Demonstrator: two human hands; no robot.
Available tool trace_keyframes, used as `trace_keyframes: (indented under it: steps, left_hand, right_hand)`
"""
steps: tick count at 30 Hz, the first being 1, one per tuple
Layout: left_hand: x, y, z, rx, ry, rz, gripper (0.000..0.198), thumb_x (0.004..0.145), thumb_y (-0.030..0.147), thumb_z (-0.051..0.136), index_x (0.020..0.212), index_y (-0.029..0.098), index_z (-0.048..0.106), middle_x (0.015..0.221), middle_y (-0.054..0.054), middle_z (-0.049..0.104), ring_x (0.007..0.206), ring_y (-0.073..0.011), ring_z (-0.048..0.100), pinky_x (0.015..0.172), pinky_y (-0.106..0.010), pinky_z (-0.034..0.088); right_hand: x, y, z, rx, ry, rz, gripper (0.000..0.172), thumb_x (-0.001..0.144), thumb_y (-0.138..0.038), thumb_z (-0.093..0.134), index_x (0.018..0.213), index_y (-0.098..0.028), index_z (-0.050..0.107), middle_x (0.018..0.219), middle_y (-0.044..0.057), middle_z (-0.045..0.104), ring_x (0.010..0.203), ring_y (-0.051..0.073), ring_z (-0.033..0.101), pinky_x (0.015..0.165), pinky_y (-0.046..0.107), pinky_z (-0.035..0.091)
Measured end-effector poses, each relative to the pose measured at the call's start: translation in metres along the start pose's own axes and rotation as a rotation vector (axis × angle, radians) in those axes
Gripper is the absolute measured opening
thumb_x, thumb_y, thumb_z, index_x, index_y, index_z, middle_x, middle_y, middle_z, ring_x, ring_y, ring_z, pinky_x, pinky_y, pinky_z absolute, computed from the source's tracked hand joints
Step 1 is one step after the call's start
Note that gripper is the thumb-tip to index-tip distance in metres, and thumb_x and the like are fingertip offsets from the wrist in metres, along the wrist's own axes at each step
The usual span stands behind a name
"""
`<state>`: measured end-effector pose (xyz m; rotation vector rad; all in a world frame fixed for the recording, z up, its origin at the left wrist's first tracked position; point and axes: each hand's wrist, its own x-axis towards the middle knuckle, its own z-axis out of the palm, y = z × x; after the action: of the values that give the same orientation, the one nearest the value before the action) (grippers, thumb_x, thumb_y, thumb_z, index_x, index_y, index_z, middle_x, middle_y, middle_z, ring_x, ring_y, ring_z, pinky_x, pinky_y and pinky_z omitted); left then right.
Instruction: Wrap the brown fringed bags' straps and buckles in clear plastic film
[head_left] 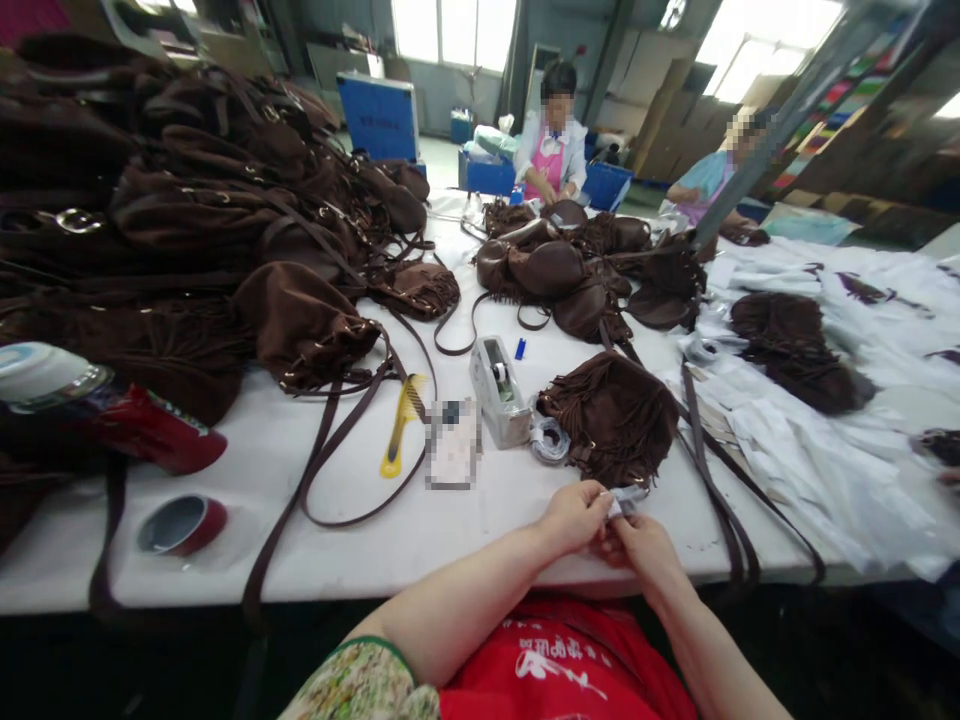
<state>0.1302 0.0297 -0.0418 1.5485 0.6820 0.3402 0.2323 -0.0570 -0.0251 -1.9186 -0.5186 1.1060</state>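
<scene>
My left hand (576, 515) and my right hand (637, 540) meet at the table's near edge, fingers closed on a small piece of clear plastic film (627, 498) between them. Just beyond them lies a dark brown fringed bag (619, 410). At its left side rests a coil of clear plastic strip (550, 440). A tape dispenser (500, 390) stands further left, with a small blue piece (520, 348) behind it. Whether the film touches the bag I cannot tell.
A big heap of brown bags (187, 200) fills the left, with straps looping over the table. A red thermos (150, 420), its cup (182, 525) and a yellow comb (397, 430) lie in front. White plastic bags (795, 470) cover the right. Two people (553, 150) work across the table.
</scene>
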Motion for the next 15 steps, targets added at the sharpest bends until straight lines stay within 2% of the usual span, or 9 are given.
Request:
trace_keyframes:
  steps: [3, 5, 7, 10, 12, 13, 15]
  left_hand:
    - [0.000, 0.001, 0.000, -0.065, 0.006, -0.040, 0.035, 0.090, 0.041, 0.042, 0.099, 0.014, 0.062, 0.055, 0.003, 0.058, 0.051, -0.0113, 0.052, 0.054, -0.021, 0.043]
    - [0.001, 0.001, 0.000, -0.099, 0.039, -0.044, 0.032, 0.090, 0.037, 0.042, 0.099, 0.013, 0.063, 0.060, 0.001, 0.062, 0.054, -0.0119, 0.054, 0.056, -0.022, 0.044]
    - [0.001, 0.002, 0.001, -0.088, 0.079, -0.028, 0.029, 0.088, 0.032, 0.044, 0.094, 0.013, 0.065, 0.068, -0.001, 0.065, 0.061, -0.0126, 0.056, 0.060, -0.023, 0.046]
    - [0.002, 0.001, 0.002, -0.020, 0.098, 0.023, 0.026, 0.085, 0.030, 0.049, 0.086, 0.012, 0.069, 0.076, -0.003, 0.068, 0.070, -0.0143, 0.058, 0.065, -0.023, 0.046]
    - [0.002, 0.001, 0.003, 0.023, 0.084, 0.067, 0.026, 0.083, 0.031, 0.051, 0.084, 0.012, 0.070, 0.078, -0.004, 0.069, 0.072, -0.0149, 0.059, 0.066, -0.024, 0.045]
    - [0.002, 0.002, 0.003, 0.048, 0.075, 0.086, 0.026, 0.083, 0.031, 0.053, 0.084, 0.012, 0.070, 0.078, -0.004, 0.069, 0.072, -0.0151, 0.060, 0.067, -0.024, 0.045]
    - [-0.001, 0.005, 0.003, 0.100, 0.055, 0.110, 0.026, 0.082, 0.033, 0.054, 0.083, 0.013, 0.071, 0.077, -0.004, 0.070, 0.071, -0.0156, 0.061, 0.066, -0.024, 0.046]
  right_hand:
    - [0.002, -0.004, -0.006, -0.144, -0.065, -0.016, 0.034, 0.076, -0.045, 0.060, 0.053, -0.021, 0.056, 0.040, 0.001, 0.058, 0.032, 0.013, 0.051, 0.033, 0.022, 0.038]
    - [0.003, -0.007, -0.019, -0.216, -0.138, -0.034, 0.027, 0.074, -0.039, 0.063, 0.056, -0.019, 0.058, 0.042, 0.001, 0.059, 0.030, 0.012, 0.049, 0.031, 0.020, 0.034]
    - [0.006, -0.012, -0.038, -0.228, -0.136, -0.048, 0.018, 0.070, -0.032, 0.068, 0.063, -0.017, 0.061, 0.049, 0.002, 0.064, 0.032, 0.011, 0.051, 0.031, 0.019, 0.035]
    - [0.017, -0.024, -0.064, -0.100, 0.110, -0.101, 0.017, 0.068, -0.029, 0.072, 0.076, -0.015, 0.065, 0.063, 0.005, 0.070, 0.046, 0.013, 0.061, 0.041, 0.020, 0.045]
    - [0.025, -0.032, -0.069, 0.041, 0.211, -0.107, 0.023, 0.070, -0.034, 0.072, 0.081, -0.014, 0.065, 0.070, 0.007, 0.072, 0.055, 0.015, 0.066, 0.049, 0.022, 0.051]
    - [0.028, -0.036, -0.067, 0.112, 0.193, -0.094, 0.026, 0.071, -0.037, 0.072, 0.080, -0.014, 0.066, 0.073, 0.008, 0.072, 0.058, 0.016, 0.067, 0.051, 0.023, 0.052]
    - [0.034, -0.045, -0.056, 0.225, 0.073, -0.070, 0.030, 0.072, -0.044, 0.070, 0.076, -0.015, 0.065, 0.073, 0.010, 0.072, 0.061, 0.019, 0.068, 0.053, 0.026, 0.053]
